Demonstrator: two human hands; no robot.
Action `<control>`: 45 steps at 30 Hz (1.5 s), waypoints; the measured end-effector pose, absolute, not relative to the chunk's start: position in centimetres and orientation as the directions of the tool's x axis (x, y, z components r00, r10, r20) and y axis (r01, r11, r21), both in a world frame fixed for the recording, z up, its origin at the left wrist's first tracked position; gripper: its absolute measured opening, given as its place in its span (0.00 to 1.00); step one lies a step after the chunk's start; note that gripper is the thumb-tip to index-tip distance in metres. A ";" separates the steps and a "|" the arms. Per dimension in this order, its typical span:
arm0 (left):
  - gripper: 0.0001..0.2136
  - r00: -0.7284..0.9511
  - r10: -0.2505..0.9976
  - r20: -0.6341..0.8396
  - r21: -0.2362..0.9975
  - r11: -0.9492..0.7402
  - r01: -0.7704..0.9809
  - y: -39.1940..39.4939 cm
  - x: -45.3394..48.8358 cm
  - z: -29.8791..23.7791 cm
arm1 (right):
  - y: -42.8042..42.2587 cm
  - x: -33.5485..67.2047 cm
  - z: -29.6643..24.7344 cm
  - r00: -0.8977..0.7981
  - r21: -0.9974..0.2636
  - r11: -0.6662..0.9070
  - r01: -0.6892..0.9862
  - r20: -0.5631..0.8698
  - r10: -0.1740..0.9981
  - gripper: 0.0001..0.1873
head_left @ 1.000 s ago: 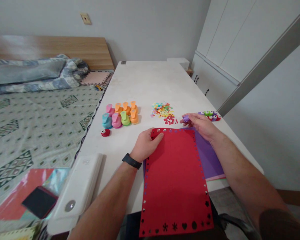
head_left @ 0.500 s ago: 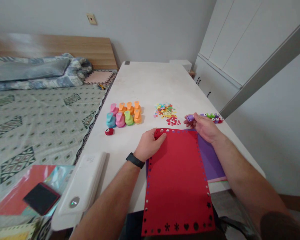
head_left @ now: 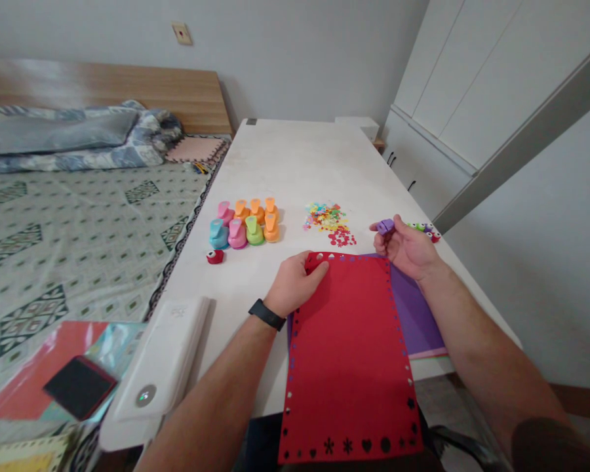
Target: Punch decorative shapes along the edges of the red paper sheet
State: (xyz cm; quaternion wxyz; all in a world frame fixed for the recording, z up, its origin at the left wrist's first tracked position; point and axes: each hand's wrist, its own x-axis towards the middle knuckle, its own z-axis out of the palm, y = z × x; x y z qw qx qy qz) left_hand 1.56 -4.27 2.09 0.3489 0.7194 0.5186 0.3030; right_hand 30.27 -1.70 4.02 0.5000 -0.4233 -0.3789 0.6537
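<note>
A red sheet of paper [head_left: 351,347] with punched shapes along its edges hangs over the near edge of the table. My left hand [head_left: 299,282] grips its upper left corner, thumb on top. Under it lie purple sheets [head_left: 415,314], showing at the right. My right hand [head_left: 408,249] is closed round a small purple craft punch [head_left: 385,227], held above the table beside the sheet's upper right corner. Small red cut-outs [head_left: 341,236] and a multicoloured heap of paper cut-outs [head_left: 324,215] lie beyond the sheet. A small red punch [head_left: 215,256] rests to the left.
Several larger coloured punches [head_left: 246,226] stand in two rows on the white table [head_left: 295,157]. More small punches [head_left: 430,231] are partly hidden behind my right hand. A long white device [head_left: 162,360] sits at the left edge, next to a bed [head_left: 78,242].
My right hand has lifted slightly and turned, bringing the purple punch a little to the right and up. My left hand and the red sheet stay almost still.
</note>
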 end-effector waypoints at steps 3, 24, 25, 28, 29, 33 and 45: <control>0.14 0.282 0.956 0.074 0.822 -0.219 0.526 -4.3 1.6 2.1 | -1.3 30.3 4.3 -0.102 -0.932 -0.207 -0.299 -0.185 0.978 0.21; 0.14 0.295 0.953 0.067 0.803 -0.227 0.552 -4.1 1.6 1.4 | 3.3 25.2 3.5 -0.031 -0.971 -0.239 0.028 -0.239 0.970 0.16; 0.14 0.296 0.953 0.066 0.800 -0.228 0.555 -4.1 1.6 1.5 | 3.4 25.2 3.3 -0.033 -0.972 -0.234 0.016 -0.234 0.972 0.16; 0.14 0.300 0.952 0.066 0.799 -0.230 0.555 -4.1 1.6 1.6 | 3.3 25.4 2.9 -0.006 -0.975 -0.222 0.003 -0.222 0.975 0.17; 0.14 0.302 0.951 0.066 0.801 -0.231 0.553 -4.1 1.6 1.7 | 3.3 25.3 2.8 0.010 -0.976 -0.218 0.010 -0.218 0.976 0.17; 0.15 0.303 0.951 0.060 0.805 -0.226 0.549 -4.1 1.6 1.9 | 3.2 25.1 2.5 0.045 -0.978 -0.206 0.046 -0.204 0.978 0.18; 0.14 0.300 0.952 0.061 0.805 -0.224 0.550 -4.1 1.7 1.8 | 3.3 25.4 2.1 0.029 -0.978 -0.206 0.034 -0.205 0.978 0.17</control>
